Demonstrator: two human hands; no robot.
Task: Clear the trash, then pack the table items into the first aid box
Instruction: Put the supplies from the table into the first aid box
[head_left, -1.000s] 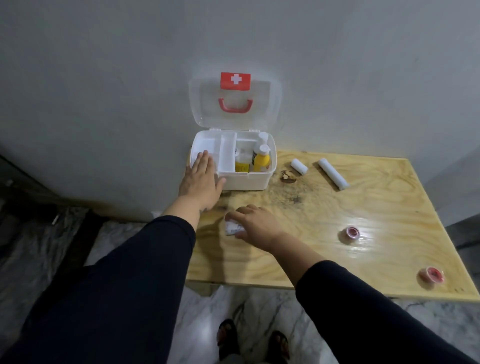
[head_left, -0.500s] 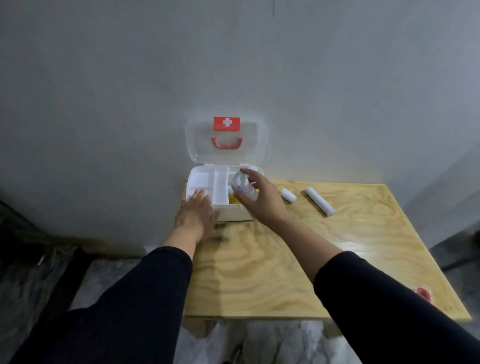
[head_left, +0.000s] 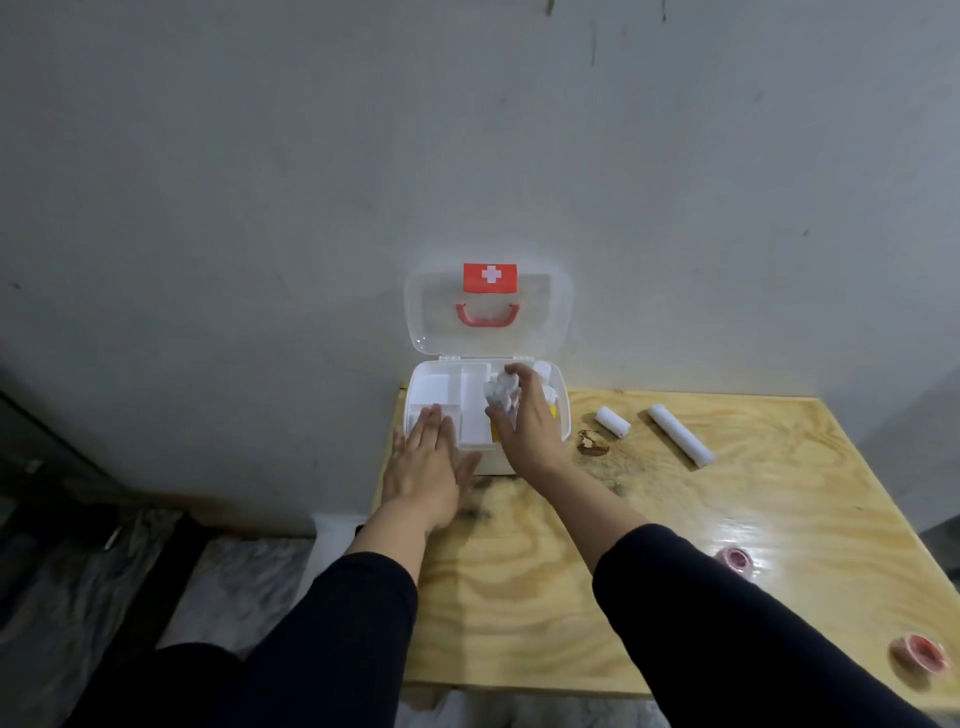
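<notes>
Head view: right hand (head_left: 524, 431) hides first aid box (head_left: 441, 382) bottles.

I see a pale plywood table (head_left: 675, 597) pushed against a plain grey wall (head_left: 311, 182), its top darkened by smudges near the back left. Beside it, lower left, lies marbled stone floor (head_left: 234, 587), with a dark strip (head_left: 62, 452) along the wall's foot.

Glossy plywood table (head_left: 649, 587), translucent plastic box lid (head_left: 550, 306), matt wall (head_left: 311, 182)
</notes>
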